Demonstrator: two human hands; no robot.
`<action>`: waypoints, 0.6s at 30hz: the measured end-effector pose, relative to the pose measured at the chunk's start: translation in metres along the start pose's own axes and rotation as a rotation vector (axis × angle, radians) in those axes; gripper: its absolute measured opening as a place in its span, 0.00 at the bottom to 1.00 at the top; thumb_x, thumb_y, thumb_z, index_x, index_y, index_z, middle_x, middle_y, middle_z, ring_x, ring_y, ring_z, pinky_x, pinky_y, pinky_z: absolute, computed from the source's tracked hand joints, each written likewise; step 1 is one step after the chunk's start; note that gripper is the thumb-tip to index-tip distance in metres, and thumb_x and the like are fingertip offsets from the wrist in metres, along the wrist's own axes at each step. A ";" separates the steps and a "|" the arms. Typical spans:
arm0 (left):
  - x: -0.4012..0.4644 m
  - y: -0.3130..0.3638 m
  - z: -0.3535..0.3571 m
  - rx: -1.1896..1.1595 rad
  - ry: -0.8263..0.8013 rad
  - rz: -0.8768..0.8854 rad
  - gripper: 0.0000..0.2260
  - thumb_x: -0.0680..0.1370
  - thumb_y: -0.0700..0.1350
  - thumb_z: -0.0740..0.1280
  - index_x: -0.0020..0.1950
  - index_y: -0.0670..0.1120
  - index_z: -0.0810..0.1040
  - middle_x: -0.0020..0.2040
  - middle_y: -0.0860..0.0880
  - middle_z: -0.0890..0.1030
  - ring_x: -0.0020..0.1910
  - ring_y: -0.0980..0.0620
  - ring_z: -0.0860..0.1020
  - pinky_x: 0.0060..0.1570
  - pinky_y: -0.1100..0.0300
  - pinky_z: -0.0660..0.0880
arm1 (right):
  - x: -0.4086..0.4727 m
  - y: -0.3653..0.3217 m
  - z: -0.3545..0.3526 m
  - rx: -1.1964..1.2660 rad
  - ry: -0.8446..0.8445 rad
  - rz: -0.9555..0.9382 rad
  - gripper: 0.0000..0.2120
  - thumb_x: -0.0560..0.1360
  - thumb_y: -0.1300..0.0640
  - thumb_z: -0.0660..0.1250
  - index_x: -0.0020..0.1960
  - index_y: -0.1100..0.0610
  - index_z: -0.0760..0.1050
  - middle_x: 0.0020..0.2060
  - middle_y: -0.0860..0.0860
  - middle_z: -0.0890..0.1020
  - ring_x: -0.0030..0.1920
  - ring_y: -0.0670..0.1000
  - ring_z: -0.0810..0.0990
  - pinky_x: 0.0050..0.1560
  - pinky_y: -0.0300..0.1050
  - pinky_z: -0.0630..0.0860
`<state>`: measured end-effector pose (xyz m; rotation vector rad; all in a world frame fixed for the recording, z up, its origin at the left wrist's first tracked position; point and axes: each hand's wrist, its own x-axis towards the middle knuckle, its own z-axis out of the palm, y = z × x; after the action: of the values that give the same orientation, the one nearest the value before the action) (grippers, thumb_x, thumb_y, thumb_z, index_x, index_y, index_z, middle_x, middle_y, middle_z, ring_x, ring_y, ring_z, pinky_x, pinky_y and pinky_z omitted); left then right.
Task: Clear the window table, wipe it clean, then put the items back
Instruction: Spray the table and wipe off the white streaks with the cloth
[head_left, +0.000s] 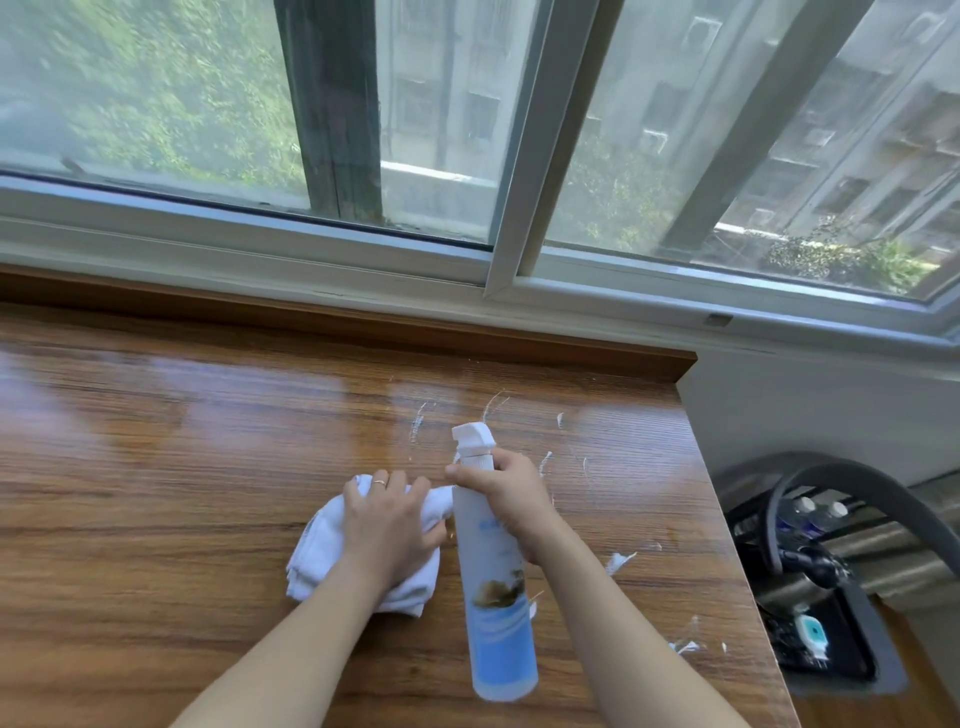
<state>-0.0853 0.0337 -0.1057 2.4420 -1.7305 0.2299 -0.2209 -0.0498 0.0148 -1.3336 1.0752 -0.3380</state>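
Note:
The wooden window table (182, 467) fills the lower part of the head view. My left hand (387, 525) lies flat on a folded white cloth (317, 551) on the table, fingers spread and pressing down. My right hand (506, 499) grips the neck of a white and blue spray bottle (493, 597), held above the table with its white nozzle (472, 439) pointing away towards the window. White streaks and blobs of foam (618, 561) lie on the wood around and to the right of the bottle.
The window (467, 156) with its white sliding frame runs along the far side behind a raised wooden ledge (363, 322). The table ends at the right (727, 519); beyond it stand a dark rack with a hose (810, 525) and several small items lower down.

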 end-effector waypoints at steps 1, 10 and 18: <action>0.002 0.000 0.000 0.001 0.002 0.007 0.19 0.67 0.64 0.66 0.41 0.48 0.78 0.36 0.48 0.76 0.38 0.44 0.76 0.44 0.46 0.67 | 0.003 -0.002 0.001 0.006 -0.007 0.003 0.10 0.63 0.47 0.78 0.33 0.51 0.80 0.33 0.52 0.82 0.37 0.56 0.82 0.43 0.56 0.80; 0.003 0.000 -0.003 -0.015 -0.001 0.019 0.20 0.65 0.66 0.69 0.39 0.49 0.76 0.34 0.49 0.74 0.37 0.45 0.74 0.42 0.47 0.67 | 0.019 -0.008 0.000 -0.010 -0.025 0.001 0.14 0.63 0.48 0.78 0.38 0.56 0.78 0.32 0.53 0.81 0.38 0.57 0.82 0.41 0.53 0.79; 0.006 0.000 -0.004 -0.037 0.046 0.036 0.19 0.68 0.64 0.64 0.35 0.48 0.72 0.33 0.49 0.72 0.35 0.44 0.73 0.39 0.47 0.67 | 0.029 0.001 -0.005 -0.042 -0.015 -0.007 0.18 0.60 0.45 0.77 0.38 0.57 0.78 0.32 0.52 0.79 0.35 0.53 0.79 0.40 0.50 0.75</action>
<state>-0.0831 0.0287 -0.1005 2.3620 -1.7452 0.2533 -0.2099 -0.0744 0.0023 -1.3757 1.0702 -0.3112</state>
